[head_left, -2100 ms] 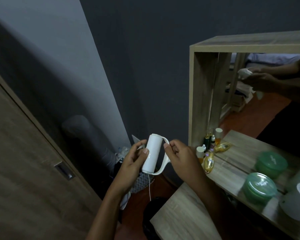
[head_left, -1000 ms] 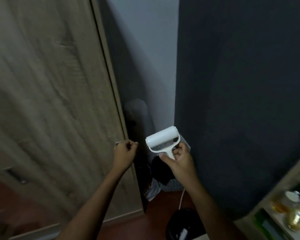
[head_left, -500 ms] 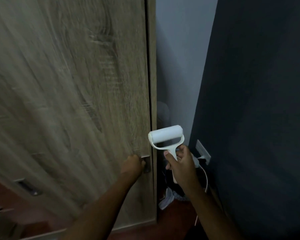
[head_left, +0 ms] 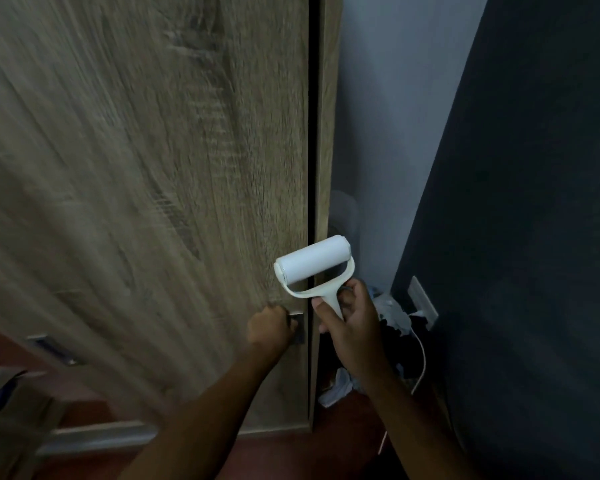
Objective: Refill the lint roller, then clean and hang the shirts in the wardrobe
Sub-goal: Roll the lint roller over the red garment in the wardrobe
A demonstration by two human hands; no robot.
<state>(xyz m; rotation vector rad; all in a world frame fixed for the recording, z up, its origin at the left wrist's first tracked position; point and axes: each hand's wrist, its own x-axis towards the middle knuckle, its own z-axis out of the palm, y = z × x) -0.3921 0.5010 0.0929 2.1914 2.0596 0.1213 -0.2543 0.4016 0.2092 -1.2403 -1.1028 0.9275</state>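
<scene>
Wood-grain laminate fills most of the head view: the wardrobe door (head_left: pixel 146 174) stands almost shut, with a narrow dark gap along its right edge. Left hand (head_left: pixel 271 325) is curled closed on the recessed metal handle (head_left: pixel 298 327) near that edge. Right hand (head_left: pixel 352 323) is closed around the stem of the lint roller (head_left: pixel 314 268), holding it upright with the white roll at the top, tilted slightly and level with the gap. The roller is just beside and above the left hand, close in front of the door edge; whether it touches the door cannot be determined. No shirts are in view. Risk assessment: the door will travel past the roller, so the roll's adhesive surface may catch on the laminate or the frame if the right hand does not draw back. The right hand holds only the thin stem, so a knock could twist the roller loose. A white cable (head_left: pixel 420 355) and loose cloth (head_left: pixel 338 386) lie on the floor below, a trip hazard.
</scene>
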